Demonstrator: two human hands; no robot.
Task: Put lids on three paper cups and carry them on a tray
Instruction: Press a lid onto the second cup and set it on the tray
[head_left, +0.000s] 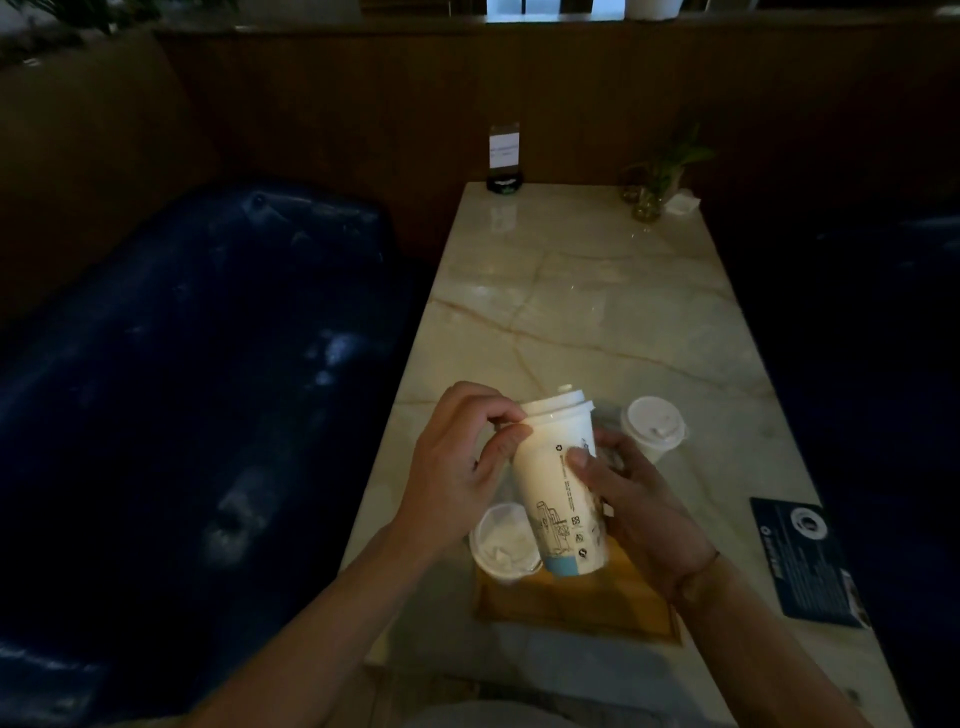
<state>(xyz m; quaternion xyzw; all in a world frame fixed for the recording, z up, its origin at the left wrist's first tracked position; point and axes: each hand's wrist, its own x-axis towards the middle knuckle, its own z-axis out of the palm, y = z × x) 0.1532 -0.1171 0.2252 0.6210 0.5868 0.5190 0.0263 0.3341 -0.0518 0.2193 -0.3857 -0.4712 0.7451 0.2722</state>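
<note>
A long, pale marble-patterned table (587, 291) ran away from the viewer, its left edge bordering a dark blue padded bench seat (197, 374) and its right edge meeting deep shadow. The far half of the tabletop lay bare up to a small upright sign holder with a white card (504, 161) and a little green plant in a glass vase (655, 176) at the far end. Near the right edge lay a dark printed leaflet (810, 561).

A flat square wooden tray (576, 603) sat on the near part of the table. Above it, tilted with its top leaning away and leftward, was a tall white paper cup with line drawings and a pale blue base (558, 493), wearing a white plastic lid (558, 405). The right hand (639, 499) gripped the cup's side, thumb pressed on the printed wall and fingers wrapped behind. The left hand (457, 467) curled its fingers over the lid's rim, thumb just under it, pinching the edge.

A second lidded white cup (504, 540) stood at the tray's far left corner, touching or just beside the held cup. A third lidded white cup (653, 423) stood on the table beyond the tray to the right.
</note>
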